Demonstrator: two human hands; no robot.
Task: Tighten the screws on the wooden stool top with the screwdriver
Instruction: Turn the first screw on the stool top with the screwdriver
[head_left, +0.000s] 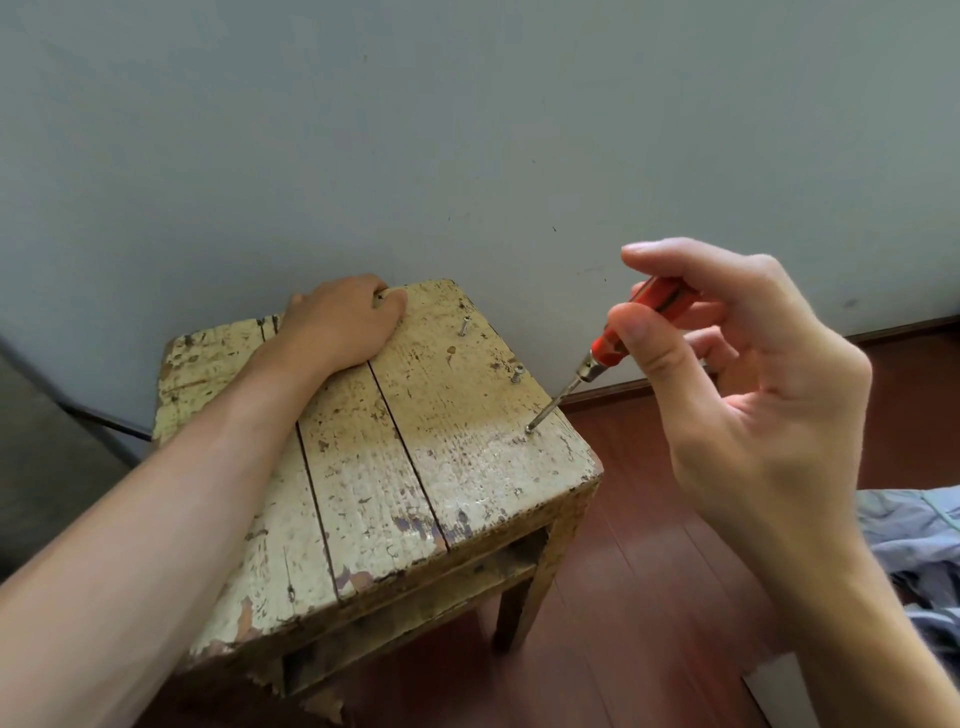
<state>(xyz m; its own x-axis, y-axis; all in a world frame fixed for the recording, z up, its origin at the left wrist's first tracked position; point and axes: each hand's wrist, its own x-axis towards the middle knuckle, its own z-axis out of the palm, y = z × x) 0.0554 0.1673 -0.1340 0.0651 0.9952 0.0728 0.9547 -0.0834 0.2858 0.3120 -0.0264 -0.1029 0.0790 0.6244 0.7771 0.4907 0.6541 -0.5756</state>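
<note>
The stool (363, 467) stands close to a grey wall (467, 130), on a red-brown wood floor (649, 597). A dark baseboard (613, 388) runs along the foot of the wall behind the stool's right side. At the right edge of the view a crumpled blue-grey cloth (914, 530) lies on the floor, and below it is a white panel (779, 691) that I cannot identify. A dark grey shape (36, 447) fills the left edge; what it is cannot be told.

The left forearm (208, 467) lies slantwise over the left and middle planks and hides part of them. The left hand (337, 327) rests at the far edge of the top, its fingers bent over that edge and holding the stool. The right hand (753, 374) is raised beside the stool's right side, above the floor. Its thumb (654, 353) and fingers pinch the red handle of the screwdriver (605, 345) and cover much of it. The shaft slants down to the left, and its tip sits on the near screw (530, 428).

Counted: one stool, with chipped cream paint and a top of three planks parted by two dark gaps, and one leg (524, 597) plainly seen at the near right corner. One screwdriver. Three screws, all in the right plank along its right side: the near screw under the tip and nearly down in the wood, the middle screw (518, 373) standing up out of the top, and the far screw (465, 326) also standing up.
</note>
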